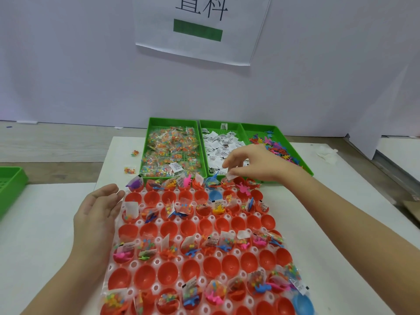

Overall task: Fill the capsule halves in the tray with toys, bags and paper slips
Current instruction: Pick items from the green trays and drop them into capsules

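Note:
A clear plastic tray [145, 220] of red capsule halves [189, 228] lies in front of me, with filled and empty rows alternating. My right hand [252, 164] reaches over the tray's far row and pinches a white paper slip [232, 176] above a red half there. My left hand [100, 208] rests with relaxed fingers against the tray's left edge and holds nothing. Behind the tray stand three green bins: bead bags [171, 151], paper slips [221, 142] and small toys [278, 147].
Two loose bead bags [130, 170] lie left of the bins. Another green bin [10, 187] sits at the far left edge. A white wall with a printed sheet [200, 28] rises behind the bins. Crumpled tissue [327, 154] lies at the right.

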